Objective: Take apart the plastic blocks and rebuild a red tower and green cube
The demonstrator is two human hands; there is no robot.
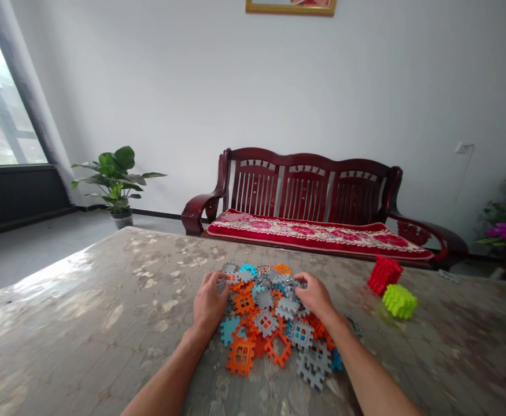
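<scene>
A heap of interlocking plastic building tiles lies on the table between my two hands, with notched edges, in orange, grey and turquoise. On the heap's left edge, my left hand [210, 300] has its thumb and forefinger closed around a grey tile [222, 285]. Across from it, my right hand [316, 297] pinches a grey tile [291, 286] at the upper right of the heap. Some fingers of both hands are hidden behind the hand. An orange window tile [241, 356] and a grey tile [312, 368] lie at the near side.
Right of the heap stand a red block of tiles [384, 275] and a lime-green one [400, 301]. A small grey piece [448, 276] lies farther right. Beyond the patterned table [157, 323] are a wooden bench [307, 188] with a red cover and a potted plant [120, 179].
</scene>
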